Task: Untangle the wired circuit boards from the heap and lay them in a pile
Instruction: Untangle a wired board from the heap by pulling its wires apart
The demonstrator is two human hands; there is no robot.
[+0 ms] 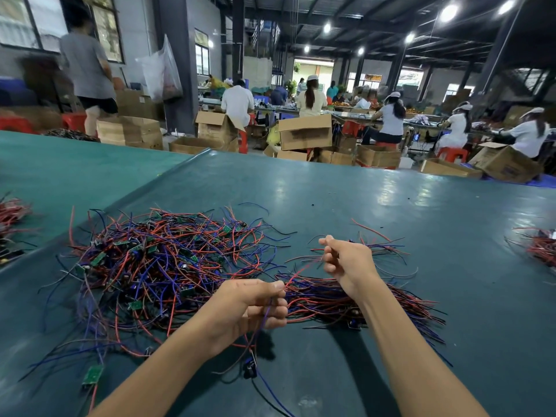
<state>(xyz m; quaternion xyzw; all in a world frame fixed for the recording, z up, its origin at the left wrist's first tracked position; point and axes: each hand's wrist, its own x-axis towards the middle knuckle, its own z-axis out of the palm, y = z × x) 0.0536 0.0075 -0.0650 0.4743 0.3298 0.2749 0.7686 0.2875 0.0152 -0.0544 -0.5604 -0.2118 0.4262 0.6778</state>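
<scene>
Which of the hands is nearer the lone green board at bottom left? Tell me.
Left. The left hand sits up-right of the green board; the right hand is farther right, above the laid pile.

Bare table [346, 188] beyond; heap [156, 260] (left) and pile [346, 296] crowd near side.

My left hand [249, 308] and right hand [346, 260] are bare. Both forearms [168, 365] are bare as well, all the way to the lower edge of view.

the tangled heap [162, 266] lies left on the table [376, 200], the laid pile [361, 299] just right of it.
</scene>
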